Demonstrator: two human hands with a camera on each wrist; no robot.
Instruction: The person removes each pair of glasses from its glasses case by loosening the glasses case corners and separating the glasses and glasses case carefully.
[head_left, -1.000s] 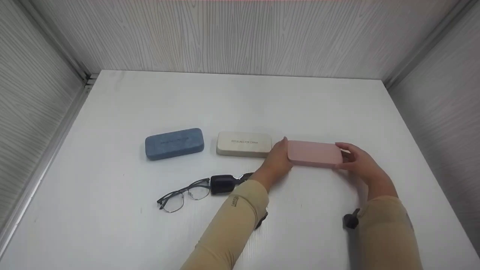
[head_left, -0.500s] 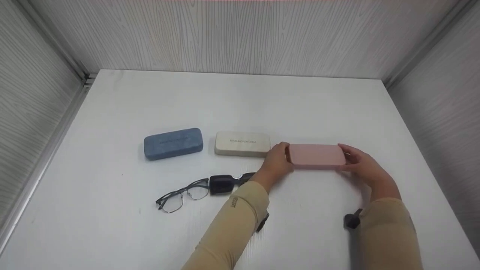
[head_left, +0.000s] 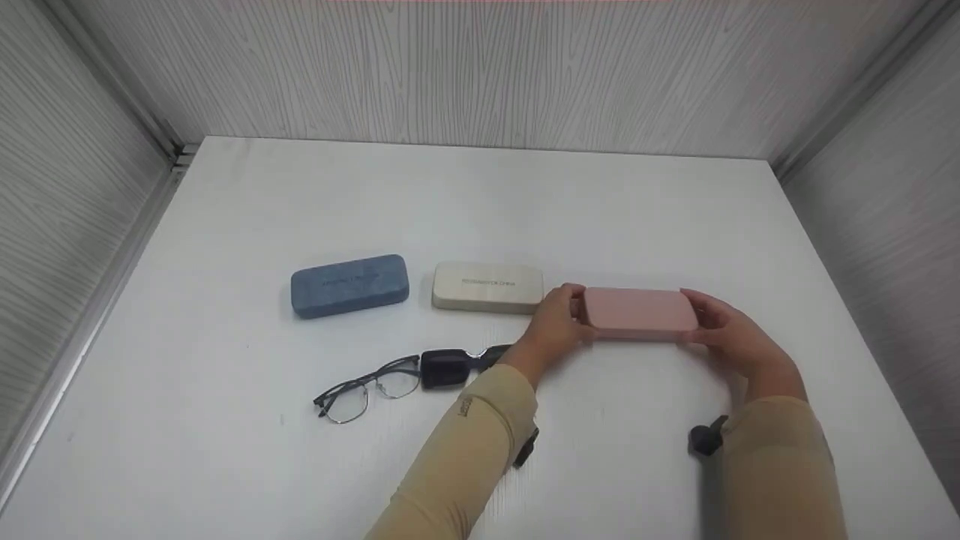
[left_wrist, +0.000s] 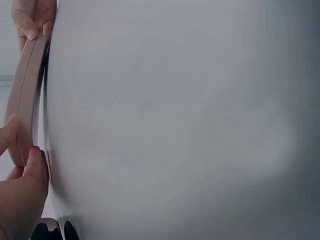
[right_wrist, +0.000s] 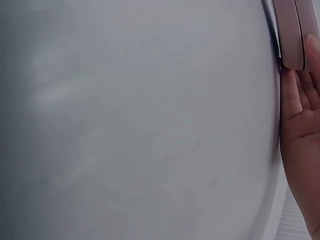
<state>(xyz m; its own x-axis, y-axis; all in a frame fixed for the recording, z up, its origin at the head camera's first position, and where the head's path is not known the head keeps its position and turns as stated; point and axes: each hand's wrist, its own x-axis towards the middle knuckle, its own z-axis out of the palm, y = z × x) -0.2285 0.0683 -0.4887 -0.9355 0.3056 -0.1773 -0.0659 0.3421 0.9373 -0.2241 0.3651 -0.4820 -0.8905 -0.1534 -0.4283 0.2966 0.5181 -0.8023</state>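
A closed pink glasses case (head_left: 640,311) lies between my two hands, held by its short ends. My left hand (head_left: 551,330) grips its left end, thumb at the front edge. My right hand (head_left: 739,337) grips the right end, with fingers at the back corner and thumb at the front. In the left wrist view, the seam of the pink case (left_wrist: 25,95) runs unbroken along its side, so lid and base are together. The right wrist view shows one end of the pink case (right_wrist: 292,35) against my right hand (right_wrist: 302,125), close over the white surface.
Left of my left hand stands a cream glasses case (head_left: 487,286), with a blue glasses case (head_left: 350,286) further left. In front of them lie thin-rimmed eyeglasses (head_left: 367,388) and dark sunglasses (head_left: 446,368), the latter partly hidden by my left arm. Panels enclose the white table (head_left: 480,195).
Both hands have shifted the pink glasses case slightly to the right and a little nearer to me. The other cases and the glasses have stayed in place.
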